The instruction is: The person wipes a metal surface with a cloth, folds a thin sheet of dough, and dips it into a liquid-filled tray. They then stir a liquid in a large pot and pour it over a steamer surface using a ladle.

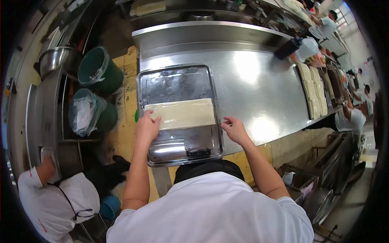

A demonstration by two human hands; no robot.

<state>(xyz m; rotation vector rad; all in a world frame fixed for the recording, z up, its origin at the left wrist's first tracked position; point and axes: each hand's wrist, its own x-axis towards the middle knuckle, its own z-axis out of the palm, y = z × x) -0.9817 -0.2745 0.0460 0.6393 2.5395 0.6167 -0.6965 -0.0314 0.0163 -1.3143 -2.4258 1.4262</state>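
Pale slab [184,115] is lying in the shiny tray [174,86], long axis running left-right between the hands. Left hand [147,128] is sitting nearer, fingers apart, touching its left end; right hand [236,130] is hovering off the right end, fingers parted, holding nothing.

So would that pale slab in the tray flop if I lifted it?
The slab looks soft and smooth, so it would probably sag. Its glossy top suggests it may be slippery. Lying flat and wide, it seems unlikely to roll.

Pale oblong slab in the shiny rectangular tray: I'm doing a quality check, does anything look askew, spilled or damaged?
Nothing stands out: the pale oblong slab lies squarely across the shiny tray, no spill visible.
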